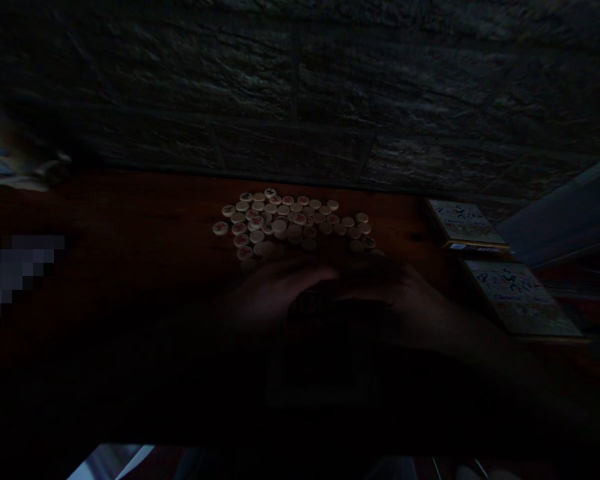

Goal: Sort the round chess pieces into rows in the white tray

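A loose heap of round, pale xiangqi pieces (280,227) lies on the dark wooden table (145,220); some show red or black characters, others are blank side up. At the near edge of the heap is my left hand (275,287), reaching in toward the middle. My right hand (395,293) comes in from the other side, close to the left one. Deep shadow and blur hide the fingers of both hands and anything that may be in them. One dark piece with a faint red mark (307,303) shows dimly between the hands.
Two flat printed boxes, a farther one (465,223) and a nearer one (523,300), lie at the right. A stone-block wall (290,100) borders the table's far edge. A pale, blurred object with coloured markings (10,150) stands at the far left.
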The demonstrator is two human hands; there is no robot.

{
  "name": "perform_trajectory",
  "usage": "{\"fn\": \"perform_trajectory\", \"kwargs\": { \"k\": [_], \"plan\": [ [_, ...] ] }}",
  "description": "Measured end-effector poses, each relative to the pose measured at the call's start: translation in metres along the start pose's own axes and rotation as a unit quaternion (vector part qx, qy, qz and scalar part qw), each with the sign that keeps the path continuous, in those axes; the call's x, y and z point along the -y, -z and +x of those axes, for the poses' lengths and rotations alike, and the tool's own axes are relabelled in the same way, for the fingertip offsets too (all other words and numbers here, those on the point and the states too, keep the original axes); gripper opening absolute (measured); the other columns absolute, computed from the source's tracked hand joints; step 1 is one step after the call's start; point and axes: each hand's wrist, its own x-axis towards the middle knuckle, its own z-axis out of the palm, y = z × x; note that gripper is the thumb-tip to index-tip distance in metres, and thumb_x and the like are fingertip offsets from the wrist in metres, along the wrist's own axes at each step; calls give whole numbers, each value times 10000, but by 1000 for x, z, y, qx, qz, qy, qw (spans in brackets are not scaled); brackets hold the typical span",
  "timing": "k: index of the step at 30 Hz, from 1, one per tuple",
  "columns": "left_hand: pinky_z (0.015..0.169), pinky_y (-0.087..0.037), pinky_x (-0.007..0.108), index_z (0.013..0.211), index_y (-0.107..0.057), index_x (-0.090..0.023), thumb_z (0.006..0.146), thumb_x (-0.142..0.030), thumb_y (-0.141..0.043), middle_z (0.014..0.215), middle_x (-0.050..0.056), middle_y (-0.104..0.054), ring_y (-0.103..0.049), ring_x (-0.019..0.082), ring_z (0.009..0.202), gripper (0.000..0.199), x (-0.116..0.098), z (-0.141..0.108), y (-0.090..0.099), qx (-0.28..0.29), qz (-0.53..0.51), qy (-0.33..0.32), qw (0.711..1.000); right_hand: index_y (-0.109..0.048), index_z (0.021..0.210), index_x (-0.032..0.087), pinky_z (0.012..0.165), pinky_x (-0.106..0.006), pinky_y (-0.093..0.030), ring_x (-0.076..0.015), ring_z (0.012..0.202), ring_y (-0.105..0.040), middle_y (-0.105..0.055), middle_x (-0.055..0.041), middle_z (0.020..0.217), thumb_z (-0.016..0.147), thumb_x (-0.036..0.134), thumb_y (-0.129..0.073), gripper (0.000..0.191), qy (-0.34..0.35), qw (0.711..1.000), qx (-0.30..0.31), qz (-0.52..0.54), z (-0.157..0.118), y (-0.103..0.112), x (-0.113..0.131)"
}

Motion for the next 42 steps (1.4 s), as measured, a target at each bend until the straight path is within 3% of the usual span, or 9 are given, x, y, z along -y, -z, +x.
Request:
{"fn": "perform_trajectory", "kwargs": {
  "k": [9, 12, 15, 18, 22, 42],
  "plan": [
    [971, -489, 329, 1222, -602, -208, 841, -256, -710, 1213, 48, -683, -633, 227, 1129, 399, -1, 1, 3, 5, 18, 1, 1000, -756, 1058, 230, 826, -290, -544, -184, 984, -710, -752, -54, 1073, 854, 170, -745, 213, -3, 1000, -25, -7, -1, 0, 0],
    [943, -507, 326, 1238, -603, -196, 835, -267, -711, 1201, 56, -690, -645, 231, 1107, 423, -5, -1, 7, -12, 15, -4, 1000, -739, 1010, 218, 750, -280, -541, -175, 877, -718, -768, -33, 964, 831, 181, -745, 183, 0, 996, -85, -25, -3, 1, -2],
    [878, -533, 293, 1260, -607, -199, 896, -200, -618, 1155, 46, -713, -678, 197, 1045, 365, -6, -3, 13, -44, -9, 26, 999, -721, 874, 194, 575, -255, -487, -143, 656, -673, -733, -13, 771, 857, 171, -679, 51, -50, 982, -177, -42, -4, 4, -4],
    [799, -551, 250, 1191, -653, -200, 945, -178, -552, 1075, 32, -739, -708, 161, 957, 266, 0, -2, 18, -101, -44, 79, 991, -679, 732, 193, 518, -256, -451, -141, 577, -643, -691, -7, 656, 898, 186, -616, 177, -101, 961, -252, -42, -2, 6, -7],
    [728, -573, 240, 1098, -693, -190, 993, -255, -514, 1045, 46, -756, -727, 167, 920, 218, 9, 1, 19, -155, -87, 139, 974, -640, 648, 209, 478, -248, -425, -133, 520, -610, -665, 8, 585, 903, 212, -625, 256, -126, 944, -304, -26, -1, 7, -12],
    [709, -566, 263, 1108, -661, -201, 976, -253, -555, 960, 37, -764, -734, 166, 837, 178, 11, 2, 18, -170, -77, 144, 972, -604, 651, 199, 477, -252, -398, -123, 514, -518, -561, 10, 569, 935, 353, -609, 323, -178, 911, -373, 1, -1, 10, -20]
  ]
}}
